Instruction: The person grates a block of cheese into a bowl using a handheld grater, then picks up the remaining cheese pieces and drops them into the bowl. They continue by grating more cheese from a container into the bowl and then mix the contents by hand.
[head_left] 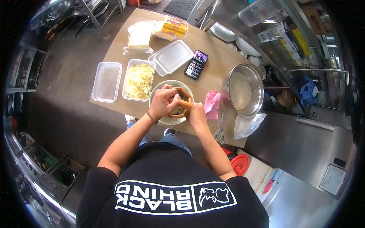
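Observation:
An octagonal brown wooden frame [182, 91] with a dark inside sits over a pale round bowl [153, 91]. Across it runs a light wooden bar or handle [184, 104]; I cannot make out the tool's exact kind. My left hand [164, 102] is closed at the frame's left side, at the bar's end. Fingers of my right hand [197, 115] are wrapped at the bar's other end, on the frame's right. Most of the bowl's contents are hidden by the tool and my hands. Beside the bowl stands a plastic tub [124, 91] of yellow shreds [139, 80] resembling grated cheese.
Around the table lie a clear tub [107, 83], a lid [174, 57], a phone [196, 65], a wrapped pale block [139, 38] and yellow boxes [175, 25]. On the right are a metal bowl [260, 89], a pink cloth [212, 104], tongs [220, 131] and a plastic bag [248, 125].

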A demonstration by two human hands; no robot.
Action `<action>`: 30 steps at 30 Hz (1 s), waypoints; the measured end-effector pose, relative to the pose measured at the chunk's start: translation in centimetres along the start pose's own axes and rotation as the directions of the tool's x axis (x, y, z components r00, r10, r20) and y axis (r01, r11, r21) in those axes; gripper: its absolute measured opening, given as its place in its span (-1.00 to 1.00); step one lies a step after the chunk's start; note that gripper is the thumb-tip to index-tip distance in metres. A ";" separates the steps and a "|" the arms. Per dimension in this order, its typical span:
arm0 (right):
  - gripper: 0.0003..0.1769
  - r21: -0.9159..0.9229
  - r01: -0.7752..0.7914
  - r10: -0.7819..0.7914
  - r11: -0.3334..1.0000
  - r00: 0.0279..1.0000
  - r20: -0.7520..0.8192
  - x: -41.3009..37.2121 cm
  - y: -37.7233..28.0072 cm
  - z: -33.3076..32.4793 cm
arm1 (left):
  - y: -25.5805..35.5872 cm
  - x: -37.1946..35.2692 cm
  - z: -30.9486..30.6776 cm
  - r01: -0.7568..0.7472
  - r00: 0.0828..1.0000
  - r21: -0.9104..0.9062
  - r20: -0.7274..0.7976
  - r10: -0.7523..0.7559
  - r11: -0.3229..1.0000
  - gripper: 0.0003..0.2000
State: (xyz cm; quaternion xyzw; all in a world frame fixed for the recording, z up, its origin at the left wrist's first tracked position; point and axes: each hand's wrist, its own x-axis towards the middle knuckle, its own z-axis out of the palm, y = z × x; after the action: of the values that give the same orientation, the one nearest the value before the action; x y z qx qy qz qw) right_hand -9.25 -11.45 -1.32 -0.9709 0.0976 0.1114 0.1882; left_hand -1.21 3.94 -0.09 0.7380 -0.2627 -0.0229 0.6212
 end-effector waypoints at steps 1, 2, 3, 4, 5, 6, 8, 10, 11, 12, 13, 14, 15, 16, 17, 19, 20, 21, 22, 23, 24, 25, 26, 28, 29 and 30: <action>-0.89 0.033 -0.053 0.053 0.998 0.999 0.001 0.2 0.6 1.1 | 0.0 -0.1 0.0 0.001 1.000 0.000 0.000 -0.001 1.000 -0.87; -0.88 0.065 -0.103 0.103 0.993 0.995 0.001 0.5 1.1 2.1 | -0.2 0.0 0.0 -0.010 1.000 -0.003 0.000 0.010 1.000 -0.87; -0.88 0.064 -0.100 0.100 0.993 0.995 0.000 0.7 1.2 2.7 | -0.1 0.0 0.0 -0.019 1.000 -0.007 0.000 0.019 1.000 -0.88; -0.88 0.098 -0.150 0.151 0.984 0.988 -0.004 0.8 1.4 3.3 | 0.0 0.0 -0.1 -0.026 1.000 0.008 0.006 0.026 1.000 -0.88; -0.88 0.133 -0.201 0.204 0.970 0.979 -0.006 0.9 1.6 3.9 | 0.0 0.1 -0.2 -0.026 1.000 0.009 0.005 0.026 1.000 -0.88; -0.88 0.133 -0.201 0.203 0.971 0.979 -0.004 0.9 1.6 4.0 | 0.0 0.1 -0.2 -0.034 0.999 0.011 0.005 0.034 0.999 -0.87; -0.88 0.199 -0.070 0.077 0.978 0.997 -0.031 1.1 2.1 4.1 | -0.1 0.1 -0.1 -0.041 0.999 0.013 0.007 0.041 0.999 -0.87; -0.89 0.156 -0.107 0.101 0.982 0.994 0.044 1.2 3.1 4.9 | -0.3 0.1 0.2 -0.060 0.998 -0.005 -0.038 0.059 0.998 -0.86; -0.90 0.110 -0.128 0.116 0.986 0.987 0.112 1.5 3.7 5.1 | -0.3 0.2 0.3 -0.064 0.997 -0.004 -0.040 0.064 0.998 -0.86; -0.90 0.112 -0.124 0.112 0.986 0.988 0.111 1.1 3.4 3.9 | -0.3 0.1 0.3 -0.050 0.998 -0.006 -0.046 0.050 0.999 -0.86; -0.91 0.115 -0.042 0.034 0.993 0.997 0.066 0.3 2.6 1.7 | -0.3 0.0 0.3 -0.034 0.998 -0.006 -0.054 0.033 0.999 -0.84; -0.92 0.114 0.036 -0.039 0.993 0.999 0.024 -0.5 1.8 0.2 | -0.2 0.0 0.2 -0.030 0.998 -0.003 -0.055 0.029 1.000 -0.84; -0.92 0.117 0.035 -0.038 0.993 0.999 0.026 -0.8 1.2 -0.3 | 0.1 0.1 0.1 -0.024 0.998 -0.008 -0.052 0.023 1.000 -0.84; -0.94 0.048 0.041 -0.041 0.998 0.999 0.000 -1.1 0.8 -0.7 | 0.3 0.2 0.1 -0.021 0.999 -0.013 -0.050 0.020 1.000 -0.84; -0.95 -0.021 0.045 -0.045 0.999 0.999 -0.025 -1.2 0.4 -0.9 | 0.2 0.1 0.2 -0.021 0.999 -0.013 -0.048 0.020 1.000 -0.84; -0.95 -0.001 -0.009 0.009 1.000 0.999 -0.050 -0.9 -0.4 -1.0 | 0.1 0.1 0.1 0.008 0.999 -0.013 -0.037 -0.008 1.000 -0.84; -0.95 0.025 -0.065 0.066 0.998 0.995 -0.070 -0.8 -0.8 -0.8 | 0.1 0.0 0.0 0.011 0.999 -0.009 -0.038 -0.011 1.000 -0.84; -0.95 0.029 -0.067 0.069 0.997 0.995 -0.067 -0.7 -0.4 0.3 | 0.2 0.0 0.1 0.004 0.999 -0.010 -0.036 -0.004 1.000 -0.84; -0.94 0.047 -0.046 0.049 0.998 0.997 -0.055 -0.3 0.5 1.6 | 0.3 0.1 0.1 -0.007 0.999 -0.012 -0.038 0.007 1.000 -0.84; -0.93 0.064 -0.027 0.030 0.998 0.999 -0.045 0.0 1.4 2.8 | 0.3 0.2 0.1 -0.011 0.999 -0.014 -0.036 0.010 1.000 -0.84; -0.93 0.061 -0.028 0.031 0.998 0.998 -0.049 0.2 1.5 3.1 | 0.3 0.2 0.1 -0.015 0.999 -0.016 -0.036 0.015 1.000 -0.83; -0.91 0.098 -0.043 0.049 0.994 0.997 -0.060 0.3 1.5 3.4 | 0.2 0.2 0.1 -0.020 0.999 -0.016 -0.037 0.019 1.000 -0.83; -0.89 0.137 -0.058 0.067 0.989 0.996 -0.067 0.4 1.5 3.8 | 0.1 0.1 0.2 -0.020 0.999 -0.017 -0.037 0.020 1.000 -0.83; -0.87 0.146 -0.072 0.083 0.987 0.994 -0.067 0.7 1.7 4.4 | -0.2 0.1 0.3 -0.041 0.998 -0.002 -0.048 0.041 0.999 -0.83; -0.86 0.155 -0.086 0.098 0.984 0.993 -0.067 0.7 1.9 4.7 | -0.2 0.0 0.4 -0.041 0.998 -0.004 -0.047 0.041 0.999 -0.83; -0.86 0.154 -0.086 0.098 0.984 0.993 -0.068 0.9 2.6 5.4 | 0.0 0.1 0.4 -0.043 0.997 -0.007 -0.061 0.042 0.999 -0.83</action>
State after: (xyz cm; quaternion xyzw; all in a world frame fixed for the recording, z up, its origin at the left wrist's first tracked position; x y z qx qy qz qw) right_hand -9.95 -11.90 -7.35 -0.9519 0.1575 0.0754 0.2518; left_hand -1.32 3.52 -0.14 0.7299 -0.2592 0.0115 0.6324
